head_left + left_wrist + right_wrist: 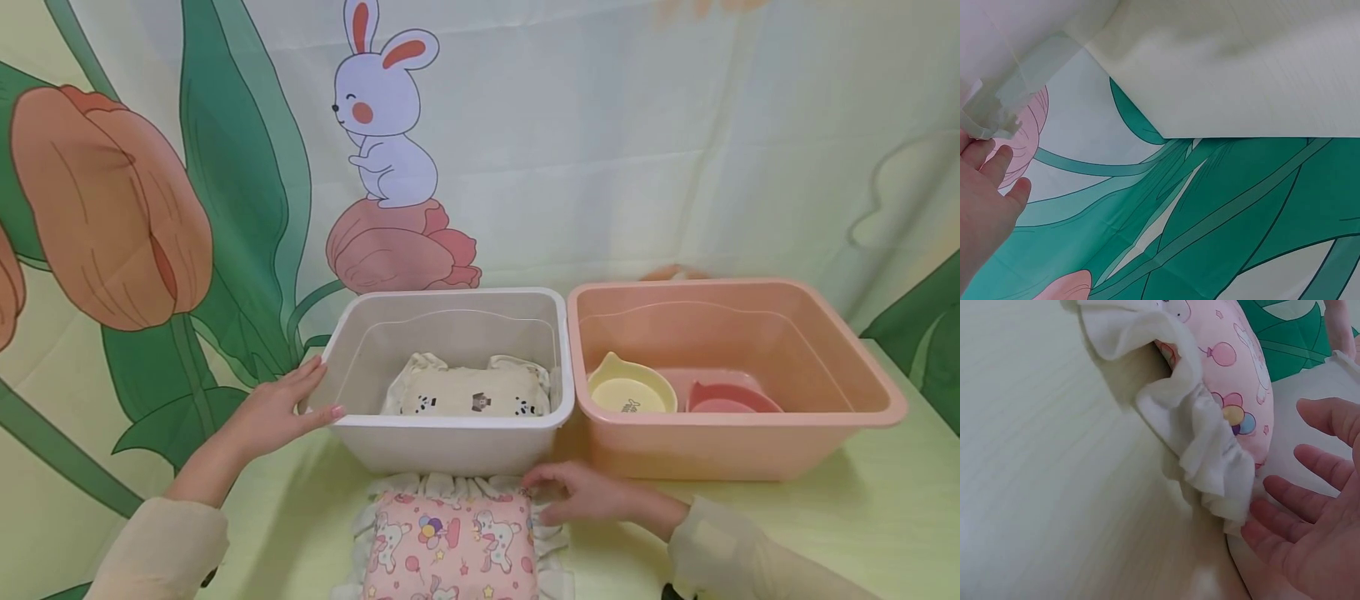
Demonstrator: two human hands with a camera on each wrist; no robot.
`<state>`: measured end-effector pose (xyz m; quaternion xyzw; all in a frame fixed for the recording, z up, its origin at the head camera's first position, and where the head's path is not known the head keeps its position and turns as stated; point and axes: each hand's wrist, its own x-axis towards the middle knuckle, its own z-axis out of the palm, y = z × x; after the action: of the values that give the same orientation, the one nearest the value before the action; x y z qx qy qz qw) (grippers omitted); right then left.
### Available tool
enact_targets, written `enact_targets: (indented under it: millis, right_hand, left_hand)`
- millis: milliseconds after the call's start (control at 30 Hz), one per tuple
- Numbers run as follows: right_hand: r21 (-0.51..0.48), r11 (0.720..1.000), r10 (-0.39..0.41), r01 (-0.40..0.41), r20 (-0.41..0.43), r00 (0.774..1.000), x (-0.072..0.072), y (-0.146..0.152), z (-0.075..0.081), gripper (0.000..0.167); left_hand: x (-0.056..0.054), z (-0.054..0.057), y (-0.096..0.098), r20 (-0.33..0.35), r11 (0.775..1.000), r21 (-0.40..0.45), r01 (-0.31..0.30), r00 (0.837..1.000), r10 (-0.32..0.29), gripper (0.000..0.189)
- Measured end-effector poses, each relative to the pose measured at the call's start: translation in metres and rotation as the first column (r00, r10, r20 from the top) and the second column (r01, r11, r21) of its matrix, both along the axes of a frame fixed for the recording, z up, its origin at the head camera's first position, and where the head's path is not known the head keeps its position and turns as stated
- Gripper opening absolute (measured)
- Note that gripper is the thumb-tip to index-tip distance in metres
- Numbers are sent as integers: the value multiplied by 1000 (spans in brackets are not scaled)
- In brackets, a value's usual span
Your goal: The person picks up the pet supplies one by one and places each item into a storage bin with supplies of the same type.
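My left hand [279, 410] rests at the left rim of a white plastic tub [450, 422], fingers along its side and thumb by the front rim. The left wrist view shows the fingertips right at the tub's edge [984, 132]. Inside the tub lies a cream pillow [450, 390] with small dog faces and a ruffle. In front of the tub, a pink pillow [450, 533] with unicorns, balloons and a white frill [1200, 434] lies on the table. Fingers spread, my right hand [1316, 519] is beside its upper right corner, fingertips right at the frill.
A peach-coloured tub [720, 450] stands to the right of the white one, their rims side by side. It holds a yellow bowl [630, 390] and a red bowl [731, 400]. A printed curtain [600, 167] hangs behind the pale green table [840, 533].
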<state>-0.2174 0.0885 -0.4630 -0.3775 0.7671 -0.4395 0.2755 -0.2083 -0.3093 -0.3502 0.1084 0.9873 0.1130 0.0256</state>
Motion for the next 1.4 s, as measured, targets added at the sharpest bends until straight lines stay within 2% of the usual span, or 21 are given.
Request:
enact_targets:
  millis: [367, 667, 800, 1167, 1400]
  right_hand:
    - [-23, 1000, -7, 6, -16, 1000, 6, -7, -3, 47]
    - [31, 996, -87, 86, 25, 996, 10, -14, -5, 61]
    - [39, 994, -99, 97, 32, 995, 11, -18, -7, 67]
    - [90, 994, -57, 67, -117, 992, 16, -30, -19, 77]
    - [136, 986, -61, 101, -273, 960, 23, -35, -27, 76]
  left_hand:
    - [-1, 0, 0, -10, 1000, -5, 6, 1000, -6, 79]
    - [0, 2, 0, -10, 1000, -3, 7, 1000, -7, 79]
    - [0, 1, -1, -8, 1000, -4, 6, 1000, -6, 79]
    - [-1, 1, -1, -12, 1000, -6, 8, 1000, -8, 80]
    - [-2, -2, -2, -6, 1000, -6, 6, 1000, -6, 80]
